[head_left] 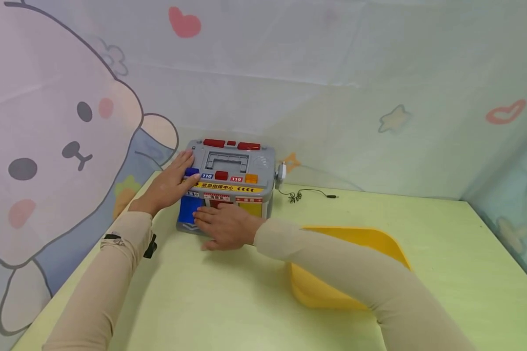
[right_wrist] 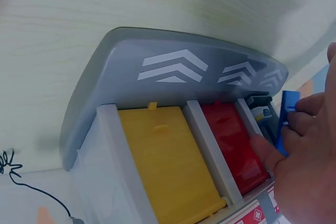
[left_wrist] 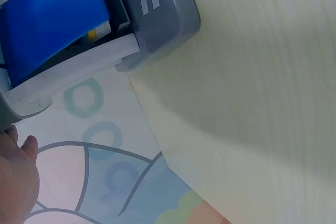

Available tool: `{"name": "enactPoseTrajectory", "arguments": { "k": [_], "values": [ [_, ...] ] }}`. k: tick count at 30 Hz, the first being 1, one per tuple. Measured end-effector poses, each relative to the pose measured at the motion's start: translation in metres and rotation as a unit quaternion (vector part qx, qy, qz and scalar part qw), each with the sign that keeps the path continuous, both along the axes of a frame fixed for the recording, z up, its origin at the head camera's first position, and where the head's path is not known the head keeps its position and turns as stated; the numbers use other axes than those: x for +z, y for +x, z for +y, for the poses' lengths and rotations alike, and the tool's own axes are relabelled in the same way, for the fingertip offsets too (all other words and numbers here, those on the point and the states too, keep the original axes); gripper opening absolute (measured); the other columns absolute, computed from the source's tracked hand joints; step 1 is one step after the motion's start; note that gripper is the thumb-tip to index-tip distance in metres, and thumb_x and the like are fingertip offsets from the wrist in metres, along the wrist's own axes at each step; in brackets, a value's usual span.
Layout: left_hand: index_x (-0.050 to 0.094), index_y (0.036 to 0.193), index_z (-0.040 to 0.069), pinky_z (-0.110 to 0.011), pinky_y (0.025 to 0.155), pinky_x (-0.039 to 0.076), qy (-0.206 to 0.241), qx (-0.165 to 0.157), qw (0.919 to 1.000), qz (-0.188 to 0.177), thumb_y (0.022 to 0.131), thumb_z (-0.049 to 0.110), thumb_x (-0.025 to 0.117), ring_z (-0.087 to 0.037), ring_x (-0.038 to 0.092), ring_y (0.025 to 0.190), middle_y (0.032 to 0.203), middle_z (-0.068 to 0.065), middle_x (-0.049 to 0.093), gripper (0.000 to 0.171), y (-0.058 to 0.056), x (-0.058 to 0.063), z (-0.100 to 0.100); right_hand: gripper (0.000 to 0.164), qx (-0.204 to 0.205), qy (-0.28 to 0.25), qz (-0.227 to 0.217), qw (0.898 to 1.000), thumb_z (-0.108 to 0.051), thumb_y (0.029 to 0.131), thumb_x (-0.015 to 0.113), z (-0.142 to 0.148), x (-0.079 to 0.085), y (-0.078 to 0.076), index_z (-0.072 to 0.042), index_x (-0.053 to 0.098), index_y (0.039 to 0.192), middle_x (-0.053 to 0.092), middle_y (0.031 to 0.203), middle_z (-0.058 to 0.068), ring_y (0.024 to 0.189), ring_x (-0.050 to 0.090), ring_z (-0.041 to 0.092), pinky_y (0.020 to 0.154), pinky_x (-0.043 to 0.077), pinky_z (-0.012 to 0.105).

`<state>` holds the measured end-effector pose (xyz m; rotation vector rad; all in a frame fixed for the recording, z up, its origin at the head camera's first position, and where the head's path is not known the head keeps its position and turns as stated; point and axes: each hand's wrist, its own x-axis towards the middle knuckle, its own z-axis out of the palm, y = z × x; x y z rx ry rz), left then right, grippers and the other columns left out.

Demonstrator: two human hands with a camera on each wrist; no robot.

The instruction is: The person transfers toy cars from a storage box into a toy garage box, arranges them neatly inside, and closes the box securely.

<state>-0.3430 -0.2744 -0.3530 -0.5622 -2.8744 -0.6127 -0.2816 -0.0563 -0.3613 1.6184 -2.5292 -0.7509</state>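
Note:
A grey toy command-centre box (head_left: 263, 181) has a blue door (head_left: 189, 210), a red door (right_wrist: 231, 142) and a yellow door (right_wrist: 168, 161) along its front. My left hand (head_left: 169, 185) rests over the box's top left corner, its fingers spread toward the back. With extended fingers my right hand (head_left: 230, 225) touches the face of the blue door, thumb pointing down. In the left wrist view the blue door stands partly swung out, and a small yellow-and-white item (left_wrist: 98, 31) shows behind it. The red and yellow doors are closed.
A yellow plastic bin (head_left: 307, 287) stands on the pale table (head_left: 228, 312) under my right forearm. A white crank (head_left: 281, 173) sticks out of the box's right side. A thin black cable (head_left: 307, 190) with a plug lies behind, near the printed cloth wall (head_left: 312, 107).

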Motion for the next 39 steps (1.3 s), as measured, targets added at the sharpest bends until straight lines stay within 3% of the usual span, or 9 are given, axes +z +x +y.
{"name": "enactPoseTrajectory", "arguments": {
  "k": [17,32,39],
  "values": [
    [0.019,0.159,0.004,-0.055,0.125,0.014,-0.006,0.012,0.9998,0.015,0.104,0.049,0.041,-0.03,0.006,0.157,0.169,-0.011,0.012,0.074,0.0,-0.002,0.003,0.078,-0.061,0.032,0.064,0.996,-0.067,0.099,0.032,-0.013,-0.015,0.001,-0.019,0.025,0.16,0.025,0.167,-0.001,0.155,0.021,0.017,0.126,0.021,0.036],
    [0.026,0.157,0.004,-0.054,0.124,0.019,0.016,0.029,0.9989,0.034,0.104,0.049,0.042,-0.029,0.012,0.157,0.168,-0.011,0.019,0.072,-0.001,-0.004,0.006,0.078,-0.068,0.007,0.056,0.996,-0.065,0.099,0.036,-0.016,-0.021,0.002,-0.017,0.026,0.16,0.026,0.167,-0.001,0.155,0.022,0.017,0.125,0.025,0.035],
    [0.026,0.157,0.004,-0.054,0.124,0.02,0.023,0.033,0.9983,0.042,0.103,0.052,0.043,-0.03,0.013,0.157,0.168,-0.011,0.019,0.075,-0.001,-0.006,0.006,0.078,-0.078,0.012,0.061,0.995,-0.067,0.099,0.03,-0.019,-0.021,0.003,-0.018,0.026,0.16,0.025,0.167,-0.002,0.156,0.02,0.017,0.125,0.025,0.036]
  ]
}}
